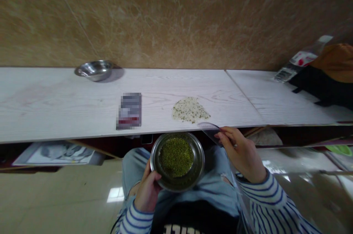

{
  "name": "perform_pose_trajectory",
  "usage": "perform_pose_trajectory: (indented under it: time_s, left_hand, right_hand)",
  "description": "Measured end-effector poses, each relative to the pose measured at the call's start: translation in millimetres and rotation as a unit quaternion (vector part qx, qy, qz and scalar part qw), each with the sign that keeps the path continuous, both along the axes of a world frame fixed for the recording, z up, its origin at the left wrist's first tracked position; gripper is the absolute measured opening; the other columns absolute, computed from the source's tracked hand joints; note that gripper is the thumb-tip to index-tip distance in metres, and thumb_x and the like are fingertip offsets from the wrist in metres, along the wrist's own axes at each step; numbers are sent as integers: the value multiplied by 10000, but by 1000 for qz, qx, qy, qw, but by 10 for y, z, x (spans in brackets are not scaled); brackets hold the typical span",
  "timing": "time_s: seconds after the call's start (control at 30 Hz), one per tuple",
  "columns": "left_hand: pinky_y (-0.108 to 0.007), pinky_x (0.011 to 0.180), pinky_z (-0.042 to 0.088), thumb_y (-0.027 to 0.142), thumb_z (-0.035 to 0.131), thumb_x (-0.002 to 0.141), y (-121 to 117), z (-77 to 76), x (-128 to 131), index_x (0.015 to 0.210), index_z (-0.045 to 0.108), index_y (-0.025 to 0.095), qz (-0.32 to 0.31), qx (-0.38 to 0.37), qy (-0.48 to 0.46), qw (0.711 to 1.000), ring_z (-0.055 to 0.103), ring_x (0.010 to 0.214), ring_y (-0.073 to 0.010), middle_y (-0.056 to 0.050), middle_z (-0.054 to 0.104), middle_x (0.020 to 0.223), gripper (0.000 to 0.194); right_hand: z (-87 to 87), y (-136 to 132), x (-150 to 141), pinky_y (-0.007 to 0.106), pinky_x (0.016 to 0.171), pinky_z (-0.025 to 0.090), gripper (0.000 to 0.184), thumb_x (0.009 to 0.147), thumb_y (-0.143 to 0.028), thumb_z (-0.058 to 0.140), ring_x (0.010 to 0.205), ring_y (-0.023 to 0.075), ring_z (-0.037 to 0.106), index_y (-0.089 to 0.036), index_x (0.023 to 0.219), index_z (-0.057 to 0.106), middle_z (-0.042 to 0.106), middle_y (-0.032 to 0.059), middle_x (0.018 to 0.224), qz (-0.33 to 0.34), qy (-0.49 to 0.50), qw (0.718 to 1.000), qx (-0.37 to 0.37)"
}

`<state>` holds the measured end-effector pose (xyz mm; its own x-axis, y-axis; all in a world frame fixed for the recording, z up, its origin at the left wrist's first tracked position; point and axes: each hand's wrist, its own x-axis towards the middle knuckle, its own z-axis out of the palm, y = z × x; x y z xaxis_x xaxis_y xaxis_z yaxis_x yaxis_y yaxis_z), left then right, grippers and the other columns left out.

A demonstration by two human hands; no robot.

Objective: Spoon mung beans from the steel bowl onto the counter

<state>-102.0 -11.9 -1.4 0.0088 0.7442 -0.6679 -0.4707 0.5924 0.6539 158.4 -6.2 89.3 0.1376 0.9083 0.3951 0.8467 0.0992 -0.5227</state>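
My left hand [149,190] grips the near left rim of a stainless steel bowl [200,162], thumb over the edge. Inside it lies a layer of small green beans [177,156], like mung beans. The bowl is over my lap, just below the table's front edge. In my right hand [242,151], pinched between thumb and fingers, is a thin see-through plastic piece [209,127] with a curved edge. Its tip reaches the table edge, close to a pile of white grains mixed with green beans [190,109]. My right fingers partly cover the piece.
A second steel bowl [96,71] stands by the wall at the back left. A flat blurred packet or card [129,111] lies left of the pile. On the right, a plastic bottle [302,59] leans on a dark and brown bag [331,75]. Open shelf space runs under the white tabletop [154,83].
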Motion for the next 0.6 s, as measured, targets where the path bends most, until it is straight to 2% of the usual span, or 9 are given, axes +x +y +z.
perform_pose_trajectory:
  time_s: [0.13, 0.33, 0.5, 0.6]
  left_hand:
    - [-275, 568, 420, 151, 549, 560, -10, 4, 12, 1308, 460, 326, -29, -3, -1, 1000, 504, 678, -151, 14, 608, 905, 774]
    - [-294, 551, 454, 159, 548, 593, -6, 62, 46, 1334, 418, 304, -33, -12, -11, 999, 516, 673, -160, -11, 597, 924, 766]
    - [-311, 554, 476, 182, 575, 633, 9, 116, 44, 1289, 465, 273, -17, 2, -30, 999, 545, 807, -209, -46, 591, 1101, 672]
    - [-320, 585, 482, 186, 589, 642, 7, 107, 43, 1279, 480, 257, -15, 2, -44, 999, 556, 839, -223, -54, 606, 1107, 650]
  right_hand:
    - [-16, 0, 2, 292, 681, 562, 215, 914, -363, 475, 774, 183, 702, -216, 1042, 564, 734, 43, 868, -2, 8, 1000, -1]
    - [-48, -5, 46, 296, 681, 559, 228, 913, -375, 481, 794, 185, 700, -216, 1056, 559, 731, 44, 890, -7, 14, 1000, -4]
    - [-56, -1, 69, 298, 678, 559, 247, 909, -386, 487, 794, 189, 701, -212, 1064, 567, 731, 46, 887, -18, 12, 1000, 0]
    - [-63, -3, 81, 293, 681, 557, 242, 905, -386, 495, 789, 186, 701, -215, 1055, 576, 731, 39, 881, -23, 9, 1000, 0]
